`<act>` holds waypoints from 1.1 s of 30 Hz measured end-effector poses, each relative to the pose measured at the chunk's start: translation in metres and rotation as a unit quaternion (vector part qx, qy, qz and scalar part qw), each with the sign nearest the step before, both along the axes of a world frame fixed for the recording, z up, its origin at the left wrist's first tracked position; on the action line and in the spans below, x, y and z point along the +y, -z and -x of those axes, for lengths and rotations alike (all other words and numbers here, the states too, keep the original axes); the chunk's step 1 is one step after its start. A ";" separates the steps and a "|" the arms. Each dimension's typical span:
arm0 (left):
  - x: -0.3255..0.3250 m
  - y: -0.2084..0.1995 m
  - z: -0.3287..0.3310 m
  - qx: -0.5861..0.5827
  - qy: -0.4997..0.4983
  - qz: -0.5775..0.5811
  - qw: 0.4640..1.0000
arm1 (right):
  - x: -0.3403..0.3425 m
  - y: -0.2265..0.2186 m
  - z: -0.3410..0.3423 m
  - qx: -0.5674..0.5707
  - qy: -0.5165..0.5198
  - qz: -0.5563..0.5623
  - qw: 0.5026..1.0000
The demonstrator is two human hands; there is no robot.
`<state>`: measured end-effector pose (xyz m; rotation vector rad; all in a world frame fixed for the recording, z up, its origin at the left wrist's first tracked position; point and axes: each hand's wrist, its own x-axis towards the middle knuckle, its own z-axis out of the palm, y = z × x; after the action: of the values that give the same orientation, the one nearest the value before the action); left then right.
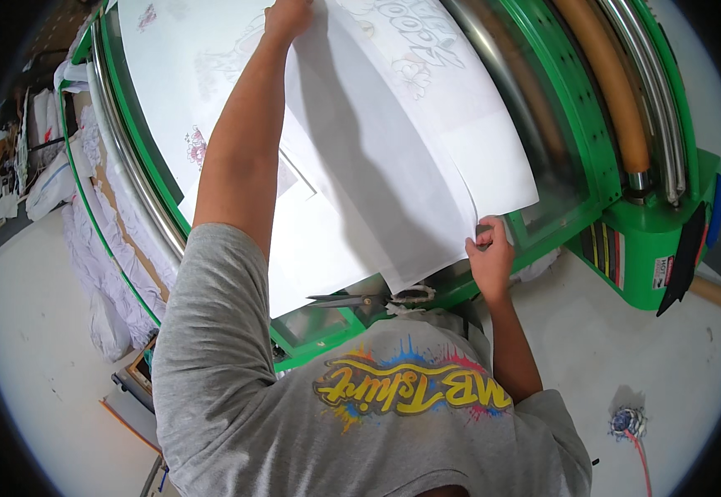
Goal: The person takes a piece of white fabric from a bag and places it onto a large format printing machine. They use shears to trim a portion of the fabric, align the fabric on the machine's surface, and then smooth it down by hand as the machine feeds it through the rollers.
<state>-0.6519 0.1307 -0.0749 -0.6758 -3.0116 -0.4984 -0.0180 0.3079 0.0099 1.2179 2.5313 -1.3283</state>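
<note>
A large, thin white paper sheet [377, 190] curves up in front of me, its surface shaded. With fingers pinched, my right hand [493, 253] grips its near right edge. At the far end my left hand [288, 18] is closed at the same sheet's edge, its fingertips partly cut off by the picture's top. Beneath and beside it lie printed white sheets [162, 74] with small reddish flower motifs. To the right, another white sheet [493, 157] bears faint grey lettering and a flower outline. Scissors [365, 300] lie at the near edge, close to my body.
The green machine frame [576, 166] surrounds the sheets, with metal rollers [493, 41] and a brown roll [613, 91] on the right. Pale crumpled cloth [87, 248] hangs at the left. A bundle with a pink cord [627, 422] sits on the floor.
</note>
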 end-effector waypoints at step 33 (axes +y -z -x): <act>-0.149 -0.044 -0.133 0.048 -0.182 -0.030 0.982 | 0.031 0.025 0.002 -0.028 -0.042 0.215 0.975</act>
<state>-0.5186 -0.0184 -0.0307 -0.1303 -2.9154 -0.5166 -0.0205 0.3388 -0.0153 1.0282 2.0741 -1.6749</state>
